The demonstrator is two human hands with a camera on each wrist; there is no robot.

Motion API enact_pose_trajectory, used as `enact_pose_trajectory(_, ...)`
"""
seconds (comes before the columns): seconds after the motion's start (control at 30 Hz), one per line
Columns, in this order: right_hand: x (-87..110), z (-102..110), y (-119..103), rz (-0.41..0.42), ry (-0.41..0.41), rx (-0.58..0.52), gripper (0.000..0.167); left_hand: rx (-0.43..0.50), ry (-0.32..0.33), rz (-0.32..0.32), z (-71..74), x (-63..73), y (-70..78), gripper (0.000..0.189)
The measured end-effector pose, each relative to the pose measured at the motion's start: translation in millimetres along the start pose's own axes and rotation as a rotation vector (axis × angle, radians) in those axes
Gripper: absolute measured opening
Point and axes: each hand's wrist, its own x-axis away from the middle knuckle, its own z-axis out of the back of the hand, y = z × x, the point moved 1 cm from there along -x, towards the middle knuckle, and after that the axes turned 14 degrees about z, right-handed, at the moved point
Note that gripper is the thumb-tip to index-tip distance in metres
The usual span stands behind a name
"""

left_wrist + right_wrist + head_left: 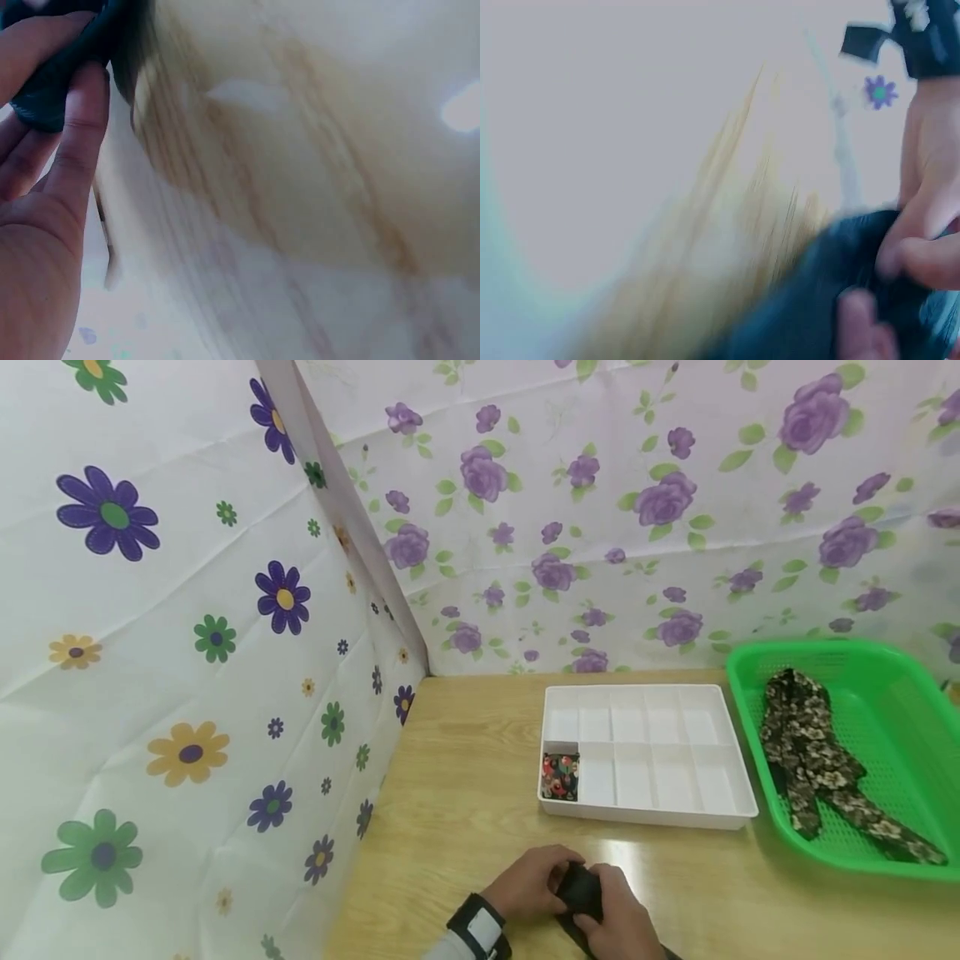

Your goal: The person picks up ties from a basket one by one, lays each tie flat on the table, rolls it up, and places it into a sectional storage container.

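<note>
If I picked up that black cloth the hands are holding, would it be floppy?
Probably floppy: the black cloth bends and bunches in the fingers. It likely wouldn't roll much, because part of it trails out as a strip. It probably wouldn't break, since it looks like soft fabric.

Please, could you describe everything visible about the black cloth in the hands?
The black cloth looks soft, tinted bluish in the wrist views. Its far end is bunched or rolled; a flatter part runs toward the person. The left hand and right hand grip it from either side, over the table, nearer the person than the white tray.
</note>
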Motion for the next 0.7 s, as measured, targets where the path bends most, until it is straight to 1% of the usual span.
enact_pose_trajectory(0.07,1.5,-0.1,-1.8,-0.031,-0.039,-0.026,0.068,0.019,0.0,0.02,-0.4,0.5,-0.6,0.065)
enact_pose_trajectory(0.13,1.4,0.3,-1.3,-0.031,-0.072,-0.027,0.073,0.035,-0.002,0.028,-1.0,0.1,-1.8,0.063)
enact_pose_trajectory(0.23,-1.6,2.2,3.1,0.025,-0.076,0.005,0.068,0.046,0.0,0.017,-2.2,-1.1,-4.0,0.063)
enact_pose_trajectory(0.3,-4.5,4.1,6.0,0.049,-0.094,0.026,0.065,0.034,0.004,0.008,-2.8,-2.0,-5.1,0.062)
enact_pose_trajectory(0.37,-8.3,6.2,7.5,0.078,-0.112,0.032,0.062,-0.004,0.014,0.001,-3.0,-2.6,-5.2,0.061)
enact_pose_trajectory(0.43,-11.6,7.8,7.3,0.088,-0.127,0.024,0.058,-0.055,0.025,-0.007,-2.7,-3.0,-4.1,0.058)
enact_pose_trajectory(0.5,-14.0,8.3,7.4,0.085,-0.118,0.003,0.051,-0.089,0.034,-0.003,-1.6,-3.0,-1.6,0.055)
enact_pose_trajectory(0.53,-14.7,8.2,7.8,0.078,-0.104,-0.004,0.047,-0.092,0.035,0.001,-0.9,-2.6,-0.5,0.055)
enact_pose_trajectory(0.63,-14.2,7.2,11.2,0.028,-0.03,-0.052,0.039,-0.025,0.022,0.033,1.1,-0.2,2.0,0.058)
enact_pose_trajectory(0.7,-13.8,7.4,12.7,0.008,0.007,-0.073,0.04,0.013,0.029,0.044,2.4,0.8,2.5,0.06)
